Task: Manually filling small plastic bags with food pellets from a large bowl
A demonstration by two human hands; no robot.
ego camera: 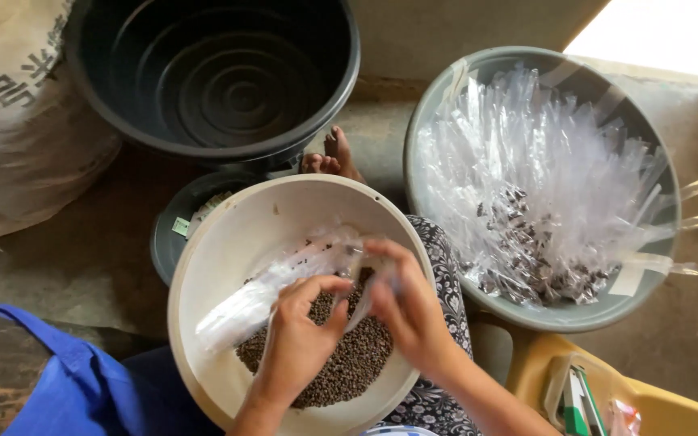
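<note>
Two bare hands over a cream bowl point(203, 266) held in the lap. Left hand point(300, 335) curled, thumb and forefinger pinched together on the edge of a small clear plastic sleeve point(359, 278), right at its mouth. Right hand point(409, 311) closed on the other side of the same sleeve, fingers folded round it, knuckles up. Sleeve held just above a heap of small dark brown seeds point(349, 363) lying in the bottom of the bowl, toward its near side. Beside the hands, to the left, a bundle of long clear sleeves point(268, 287) lying slantwise in the bowl, one end on the seeds, the other toward the bowl's left wall.

Under the bowl, a patterned dark-and-white garment point(446, 266) over the knee, and bare toes point(334, 155) showing past the far rim. Behind the bowl on the left, a dark round lid or dish point(173, 222), mostly hidden. Farther back, a large empty black tub point(212, 73) with ribbed rings in its floor. Far left, a pale woven sack point(18, 97) leaning on the concrete floor. To the right, well apart from the hands, a grey basin point(438, 105) heaped with filled clear sleeves point(543, 202), dark seeds gathered at their lower ends. Near right corner, a yellow container point(672, 408). Near left, blue cloth point(66, 379).
</note>
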